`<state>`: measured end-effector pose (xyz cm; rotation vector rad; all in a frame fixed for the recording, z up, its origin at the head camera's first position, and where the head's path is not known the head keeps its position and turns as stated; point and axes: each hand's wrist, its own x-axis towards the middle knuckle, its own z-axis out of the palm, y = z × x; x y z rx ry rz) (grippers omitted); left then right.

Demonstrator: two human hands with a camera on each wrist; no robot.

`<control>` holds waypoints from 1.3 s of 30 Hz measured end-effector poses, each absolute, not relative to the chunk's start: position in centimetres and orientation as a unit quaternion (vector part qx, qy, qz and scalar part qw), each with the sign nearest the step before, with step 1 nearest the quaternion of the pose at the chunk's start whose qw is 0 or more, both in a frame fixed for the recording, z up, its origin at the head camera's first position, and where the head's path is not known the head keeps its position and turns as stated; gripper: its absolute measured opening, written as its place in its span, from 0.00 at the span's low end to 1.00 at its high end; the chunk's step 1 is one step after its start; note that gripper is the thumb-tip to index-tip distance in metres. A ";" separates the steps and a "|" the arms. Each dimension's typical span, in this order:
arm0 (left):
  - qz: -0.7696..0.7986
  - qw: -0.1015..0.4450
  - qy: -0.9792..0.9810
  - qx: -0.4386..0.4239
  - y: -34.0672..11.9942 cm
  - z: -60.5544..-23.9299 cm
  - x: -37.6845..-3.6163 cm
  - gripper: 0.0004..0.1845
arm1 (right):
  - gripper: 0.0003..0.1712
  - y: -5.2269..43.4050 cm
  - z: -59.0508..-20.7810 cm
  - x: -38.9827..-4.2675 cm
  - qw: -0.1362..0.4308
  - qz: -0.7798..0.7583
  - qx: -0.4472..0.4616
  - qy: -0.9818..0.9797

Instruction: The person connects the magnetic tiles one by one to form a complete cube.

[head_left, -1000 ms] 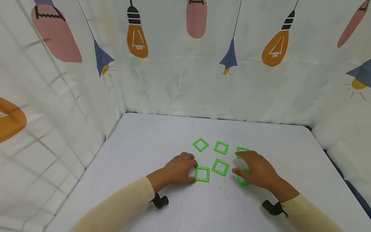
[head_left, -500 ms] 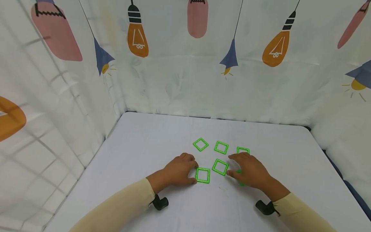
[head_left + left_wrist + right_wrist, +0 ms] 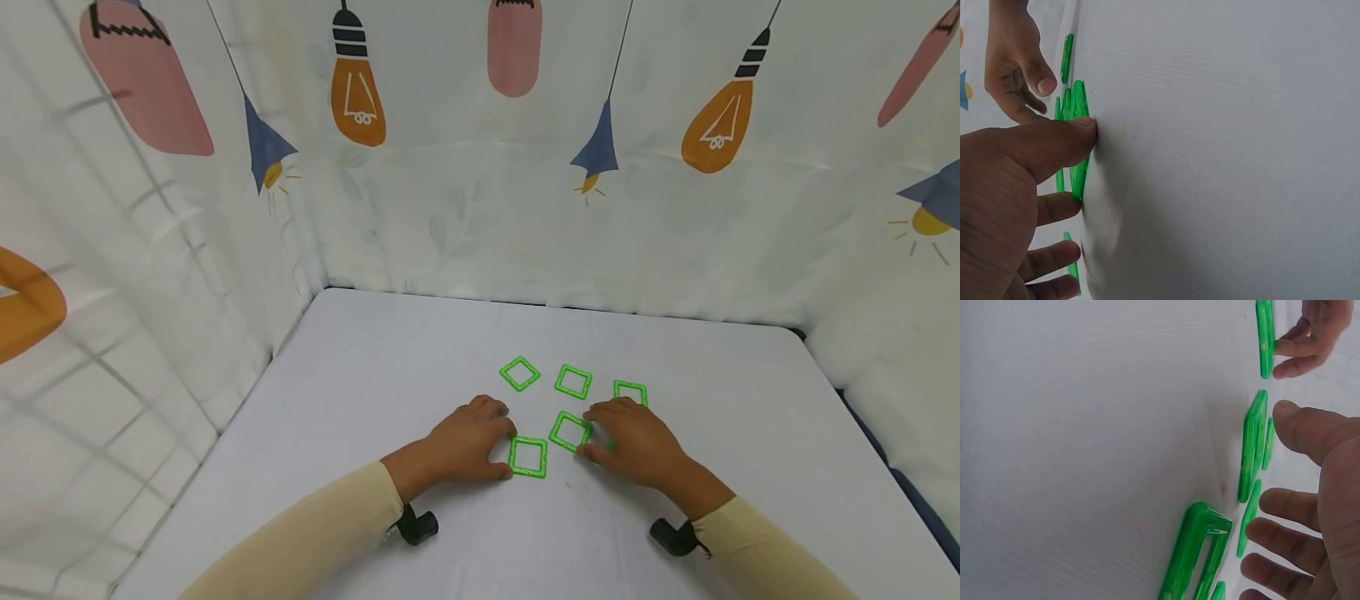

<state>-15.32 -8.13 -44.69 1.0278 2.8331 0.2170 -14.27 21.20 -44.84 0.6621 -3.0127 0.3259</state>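
Several translucent green square frames lie flat on a white table. In the head view my left hand (image 3: pixel 468 442) is at the near-left frame (image 3: pixel 528 457); its thumb and index finger touch the left side at two corners, the other fingers nearly straight. My right hand (image 3: pixel 637 443) hovers beside the near-middle frame (image 3: pixel 567 415), thumb and fingers spread around its right side. In the right wrist view a gap shows between these fingertips and the middle frame (image 3: pixel 1250 450). Under the right palm, the near-right frame (image 3: pixel 1188 556) is almost hidden in the head view.
Three frames form the far row: a left one turned like a diamond (image 3: pixel 520 374), a middle one (image 3: pixel 573 382) and a right one (image 3: pixel 630 387) partly covered by my right hand. White printed curtains (image 3: pixel 450 217) stand behind and left of the table (image 3: pixel 405 350).
My right hand has moved left from the near-right frame to the near-middle one. My left hand and the near-left frame have shifted slightly right.
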 end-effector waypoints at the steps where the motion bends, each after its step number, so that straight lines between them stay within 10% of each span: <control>1: 0.072 0.060 0.936 0.340 -8.1 -44.6 -15.3 0.27 | 0.31 21.1 -44.9 -14.3 0.020 0.100 0.213 -0.972; 39: 0.074 0.057 0.932 0.350 -7.6 -44.9 -15.2 0.27 | 0.22 20.2 -44.7 -14.5 0.011 0.165 0.138 -0.977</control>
